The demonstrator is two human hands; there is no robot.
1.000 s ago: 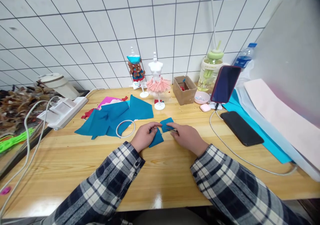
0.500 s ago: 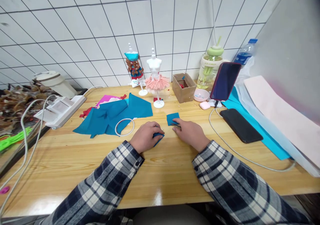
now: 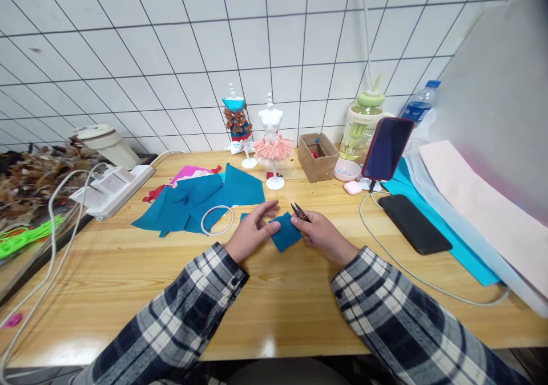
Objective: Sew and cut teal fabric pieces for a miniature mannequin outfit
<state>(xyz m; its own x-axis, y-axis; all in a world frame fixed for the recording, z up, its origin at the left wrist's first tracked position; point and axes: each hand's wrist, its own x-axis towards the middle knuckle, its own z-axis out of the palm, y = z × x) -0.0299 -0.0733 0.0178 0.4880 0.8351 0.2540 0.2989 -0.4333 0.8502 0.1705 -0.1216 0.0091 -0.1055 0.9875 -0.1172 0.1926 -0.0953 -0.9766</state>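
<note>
My right hand [image 3: 323,232] is closed around a pair of small dark thread snips [image 3: 300,211], with the blades pointing up and to the left. A small square of teal-blue fabric [image 3: 286,234] hangs at its fingertips, just above the table. From the other side, my left hand [image 3: 252,232] reaches in with fingers spread, its thumb at the fabric's left edge. Behind those fingers the corner of another teal-blue piece [image 3: 244,217] shows; the rest is hidden. Large teal-blue fabric pieces [image 3: 205,197] lie to the left, under a white ring [image 3: 217,221].
Two small dress-form stands, one with a pink skirt [image 3: 274,149], one in a blue and brown outfit [image 3: 237,121], stand near the tiled wall. A cardboard box [image 3: 319,165], green-lidded bottle [image 3: 363,124], propped phone [image 3: 387,148], black phone [image 3: 414,223] and cable occupy the right. A power strip [image 3: 113,190] lies left.
My right hand has lifted the small fabric square off the table and brought it left, the snips now pointing upward. My left hand has opened and let go of its fabric piece.
</note>
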